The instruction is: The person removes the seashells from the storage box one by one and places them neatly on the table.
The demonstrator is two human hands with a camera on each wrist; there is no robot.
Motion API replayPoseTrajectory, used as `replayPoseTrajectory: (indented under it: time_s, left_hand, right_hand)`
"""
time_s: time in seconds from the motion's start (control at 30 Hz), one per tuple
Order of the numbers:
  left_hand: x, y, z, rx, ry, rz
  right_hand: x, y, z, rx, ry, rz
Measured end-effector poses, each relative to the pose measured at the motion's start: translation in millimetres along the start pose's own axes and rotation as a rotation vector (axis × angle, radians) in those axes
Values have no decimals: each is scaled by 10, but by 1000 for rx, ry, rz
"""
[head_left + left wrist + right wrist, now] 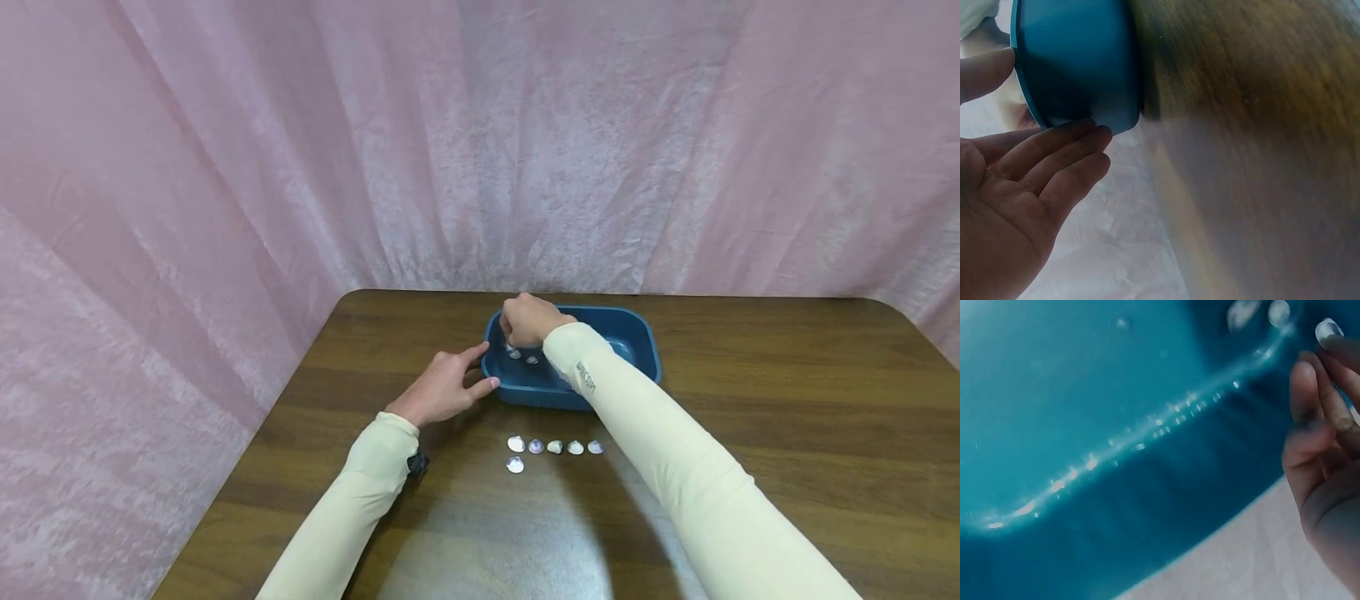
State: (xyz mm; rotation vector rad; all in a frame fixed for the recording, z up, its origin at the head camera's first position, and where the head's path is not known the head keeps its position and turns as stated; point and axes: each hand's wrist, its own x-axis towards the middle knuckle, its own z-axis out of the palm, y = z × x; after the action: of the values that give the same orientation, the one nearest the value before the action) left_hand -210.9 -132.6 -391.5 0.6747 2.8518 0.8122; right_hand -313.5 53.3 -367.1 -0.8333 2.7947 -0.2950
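Observation:
My right hand (531,320) is down inside a blue plastic basin (577,397), near its left end. In the right wrist view its fingers are bent, and a small whitish seashell (1329,330) is pinched at the fingertips. Two more shells, the nearer one a pale shell (1279,312), lie blurred on the basin floor beside the fingers. My left hand (444,388) is at the basin's left end, fingers extended and spread. The left wrist view has its thumb (988,74) at the rim and the other fingers (1075,178) along the outer wall.
In front of the basin, several seashells (555,447) form a row on the brown wooden table (787,417). One more shell (515,465) lies below the row's left end. Behind the table hangs a pink curtain (480,150).

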Motion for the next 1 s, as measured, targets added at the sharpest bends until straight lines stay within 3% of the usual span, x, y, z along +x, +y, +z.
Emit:
replayPoseTrajectory:
  time_s: [0.3, 0.5, 1.0]
  left_hand:
    - [-6, 20, 17, -11, 6, 14]
    - [-12, 33, 14, -27, -12, -25]
    - [-7, 47, 22, -30, -2, -42]
  right_hand:
    - [-219, 50, -203, 181, -41, -66]
    - [-409, 123, -234, 284, -59, -116]
    - [-865, 175, -227, 316, 30, -271]
